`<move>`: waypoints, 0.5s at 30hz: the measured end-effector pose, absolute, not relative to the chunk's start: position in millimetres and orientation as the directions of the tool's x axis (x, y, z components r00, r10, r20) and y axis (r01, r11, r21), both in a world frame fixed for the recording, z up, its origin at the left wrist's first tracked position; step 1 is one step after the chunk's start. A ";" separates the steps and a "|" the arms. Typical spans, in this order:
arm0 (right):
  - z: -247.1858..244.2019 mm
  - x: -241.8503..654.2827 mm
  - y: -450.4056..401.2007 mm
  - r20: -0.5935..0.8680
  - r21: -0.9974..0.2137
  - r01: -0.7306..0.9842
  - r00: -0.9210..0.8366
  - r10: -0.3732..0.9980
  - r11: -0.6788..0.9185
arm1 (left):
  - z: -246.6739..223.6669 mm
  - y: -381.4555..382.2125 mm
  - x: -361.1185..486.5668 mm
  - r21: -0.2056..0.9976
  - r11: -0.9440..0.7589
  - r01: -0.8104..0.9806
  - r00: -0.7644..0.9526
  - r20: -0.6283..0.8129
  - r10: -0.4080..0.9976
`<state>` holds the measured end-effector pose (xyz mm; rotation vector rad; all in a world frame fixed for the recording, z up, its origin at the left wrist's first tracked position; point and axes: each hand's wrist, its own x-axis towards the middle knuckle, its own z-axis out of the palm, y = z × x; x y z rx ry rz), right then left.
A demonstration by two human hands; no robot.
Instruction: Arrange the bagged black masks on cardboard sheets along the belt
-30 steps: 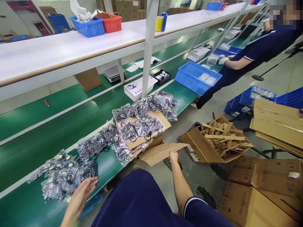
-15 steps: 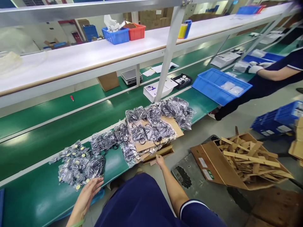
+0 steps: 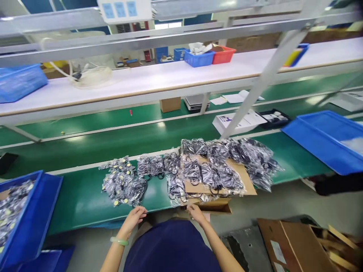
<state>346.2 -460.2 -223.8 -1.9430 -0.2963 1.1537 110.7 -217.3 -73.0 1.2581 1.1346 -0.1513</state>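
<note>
A blue bin (image 3: 34,211) at far left is filled with bagged parts. More bags (image 3: 124,185) are spread along the green counter (image 3: 82,200). The left hand (image 3: 134,218) is rested at the counter edge just below them, fingers loosely open. The right hand (image 3: 195,212), fingers open, is laid against a cardboard box (image 3: 217,206) beneath a bag-covered flap. A blue tray (image 3: 326,139) is seen at right.

Glossy crinkled clear-plastic packets (image 3: 124,185) of dark items, flat matt brown cardboard sheet (image 3: 244,179) under more packets, smooth green surface (image 3: 82,196) with soft sheen, hard blue plastic bin (image 3: 34,211) lower left, smooth white shelf (image 3: 159,79), grey metal post (image 3: 255,90), smooth pale-green bangle (image 3: 119,241).
</note>
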 end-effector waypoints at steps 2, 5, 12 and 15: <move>-217.4 333.7 -434.6 -0.616 -0.757 -0.136 0.475 0.628 -0.639 | -76.9 -221.9 106.7 0.675 0.393 0.625 0.479 -0.729 0.489; -208.6 315.2 -395.6 -0.626 -0.745 -0.007 0.353 0.695 -0.667 | -82.4 -229.6 95.1 0.670 0.430 0.605 0.442 -0.732 0.519; -181.6 276.3 -309.9 -0.436 -0.692 0.545 0.207 0.876 -0.473 | -102.2 -234.6 54.0 0.633 0.554 0.541 0.324 -0.765 0.557; -181.0 255.4 -265.6 -0.230 -0.505 0.861 -0.077 0.970 -0.051 | -109.2 -234.7 40.0 0.625 0.608 0.490 0.276 -0.773 0.572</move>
